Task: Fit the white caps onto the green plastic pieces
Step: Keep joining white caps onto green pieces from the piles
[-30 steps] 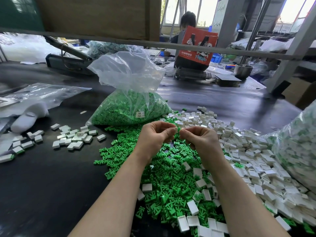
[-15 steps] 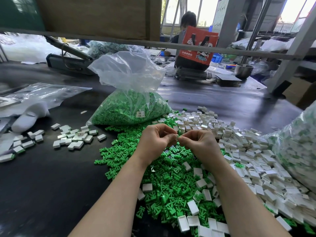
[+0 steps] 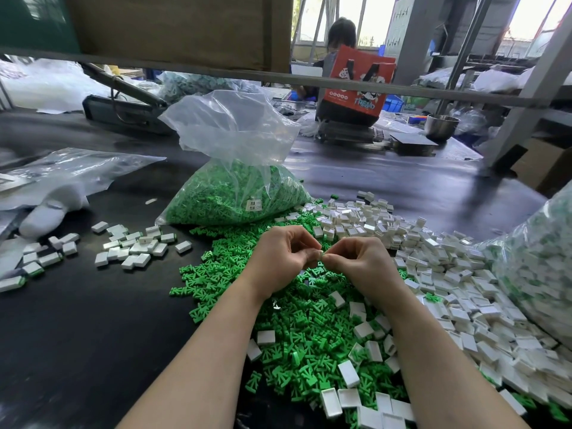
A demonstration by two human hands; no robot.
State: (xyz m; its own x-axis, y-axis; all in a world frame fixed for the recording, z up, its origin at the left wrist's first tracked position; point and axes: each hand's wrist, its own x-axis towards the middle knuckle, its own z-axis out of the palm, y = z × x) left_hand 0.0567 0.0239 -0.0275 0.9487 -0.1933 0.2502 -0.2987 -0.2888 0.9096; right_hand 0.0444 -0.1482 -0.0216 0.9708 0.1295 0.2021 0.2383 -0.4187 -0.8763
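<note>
Green plastic pieces [image 3: 297, 332] lie in a loose heap on the dark tabletop [image 3: 77, 335], spread from its near edge toward the middle, and both hands are raised just above that heap. The left hand [image 3: 283, 260] and the right hand [image 3: 360, 266] meet fingertip to fingertip, each with its fingers curled inward, pinching between them something small that is almost wholly hidden by the fingers; only a pale sliver shows, so whether it is a cap, a green piece or both cannot be told. White caps [image 3: 433, 258] are piled to the right of the green heap, running toward the right edge of the tabletop, and a few more lie scattered on top of the green pieces near the wrists. A small cluster of white pieces [image 3: 136, 247] sits apart toward the left side. Behind the heap, nearer the middle of the tabletop, stands an open clear plastic bag [image 3: 235, 181] filled with more green pieces, a small label on its side. At the right edge bulges another clear bag [image 3: 538, 264] holding white and green parts. A white glove [image 3: 51, 209] lies at the left edge, partly under a sheet of clear plastic [image 3: 71, 171]. Toward the far side stand a red carton [image 3: 356, 82] and a metal bowl [image 3: 441, 126], with a person [image 3: 340, 35] seated behind the carton.
</note>
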